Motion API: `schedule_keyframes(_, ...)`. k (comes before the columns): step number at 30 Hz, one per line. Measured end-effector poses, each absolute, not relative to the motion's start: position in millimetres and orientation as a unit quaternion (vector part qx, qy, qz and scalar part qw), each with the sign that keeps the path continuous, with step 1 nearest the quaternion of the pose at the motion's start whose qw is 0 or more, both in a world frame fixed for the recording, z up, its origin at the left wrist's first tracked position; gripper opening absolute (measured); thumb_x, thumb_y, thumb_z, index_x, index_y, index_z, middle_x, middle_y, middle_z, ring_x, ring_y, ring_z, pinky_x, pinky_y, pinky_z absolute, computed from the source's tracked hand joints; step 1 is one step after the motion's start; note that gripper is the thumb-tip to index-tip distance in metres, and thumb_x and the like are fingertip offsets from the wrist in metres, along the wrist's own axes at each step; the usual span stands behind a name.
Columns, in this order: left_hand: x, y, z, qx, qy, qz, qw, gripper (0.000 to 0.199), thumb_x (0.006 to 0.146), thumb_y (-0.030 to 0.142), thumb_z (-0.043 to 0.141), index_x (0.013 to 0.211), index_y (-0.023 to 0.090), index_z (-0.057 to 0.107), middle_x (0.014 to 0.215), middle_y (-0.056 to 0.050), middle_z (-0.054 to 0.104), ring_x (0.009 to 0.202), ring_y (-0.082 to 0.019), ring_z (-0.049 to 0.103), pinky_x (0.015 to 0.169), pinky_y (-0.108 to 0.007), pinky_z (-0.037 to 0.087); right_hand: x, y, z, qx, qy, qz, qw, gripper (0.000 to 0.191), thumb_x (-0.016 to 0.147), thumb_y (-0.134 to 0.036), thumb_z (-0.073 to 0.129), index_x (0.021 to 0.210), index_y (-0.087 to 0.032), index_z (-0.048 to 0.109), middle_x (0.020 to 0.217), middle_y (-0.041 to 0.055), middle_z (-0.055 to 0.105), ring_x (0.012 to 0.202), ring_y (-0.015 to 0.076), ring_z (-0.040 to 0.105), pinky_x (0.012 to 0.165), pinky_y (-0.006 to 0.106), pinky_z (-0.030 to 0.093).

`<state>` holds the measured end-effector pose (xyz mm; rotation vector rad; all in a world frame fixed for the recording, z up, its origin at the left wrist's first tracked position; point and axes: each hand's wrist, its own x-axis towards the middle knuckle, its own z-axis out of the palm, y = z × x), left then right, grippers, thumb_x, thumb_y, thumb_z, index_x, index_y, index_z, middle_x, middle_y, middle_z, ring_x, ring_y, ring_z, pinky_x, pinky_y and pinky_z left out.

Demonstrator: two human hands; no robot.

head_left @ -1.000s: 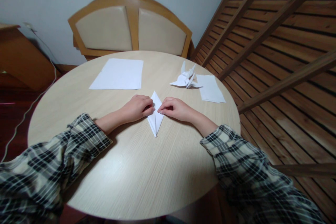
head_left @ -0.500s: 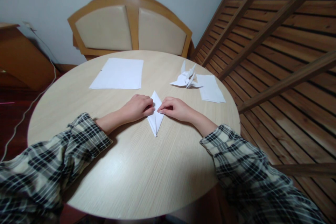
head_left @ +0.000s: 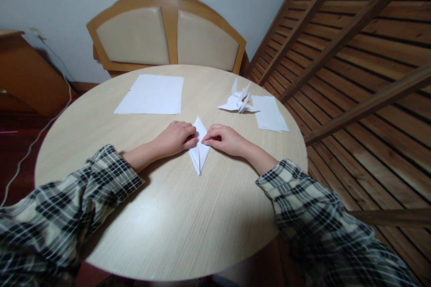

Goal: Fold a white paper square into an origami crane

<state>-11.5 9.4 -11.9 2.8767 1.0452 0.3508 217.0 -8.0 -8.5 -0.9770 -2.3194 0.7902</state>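
A white folded paper diamond [head_left: 200,158] lies on the round wooden table [head_left: 175,215], one point toward me and one away. A lengthwise crease or slit runs down its near half. My left hand [head_left: 177,136] grips its left edge, fingers curled and thumb on the paper. From the other side, my right hand [head_left: 227,139] pinches the right edge near the middle, thumb and forefinger together. The fingers of both hands cover the diamond's side corners. Behind my right hand stand folded paper cranes [head_left: 239,100], overlapping one another.
A stack of white paper sheets [head_left: 151,94] lies at the table's far left. Smaller white sheets [head_left: 272,114] rest beside the cranes at the right edge. Beyond the table is a padded headboard [head_left: 173,31]; a slatted wooden panel [head_left: 363,76] rises on the right.
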Motion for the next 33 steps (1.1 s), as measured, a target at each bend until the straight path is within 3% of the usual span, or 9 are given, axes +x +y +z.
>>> schedule_keyframes(21, -11.3, 8.4, -12.7, 0.935, 0.338, 0.106, 0.007, 0.023, 0.096, 0.031, 0.051, 0.083, 0.016, 0.063, 0.079, -0.007, 0.065, 0.074, -0.021, 0.059, 0.073, -0.034, 0.041, 215.3, -9.5, -11.9, -0.363, -0.854, 0.268, 0.259, 0.016, 0.092, -0.012, 0.064, 0.095, -0.019, 0.079, 0.09, 0.0047, 0.07, 0.088, 0.0151, 0.062, 0.083, 0.03, 0.048)
schedule_keyframes(33, -11.6, 8.0, -13.6, 0.926, 0.358, 0.118, 0.036, 0.016, 0.093, 0.031, 0.053, 0.087, 0.017, 0.059, 0.08, -0.006, 0.065, 0.076, -0.022, 0.06, 0.074, -0.034, 0.04, 213.3, -16.9, -4.0, -0.338, -0.895, 0.201, 0.211, 0.021, 0.096, -0.015, 0.059, 0.102, -0.017, 0.079, 0.095, 0.0073, 0.066, 0.089, 0.0175, 0.061, 0.083, 0.031, 0.048)
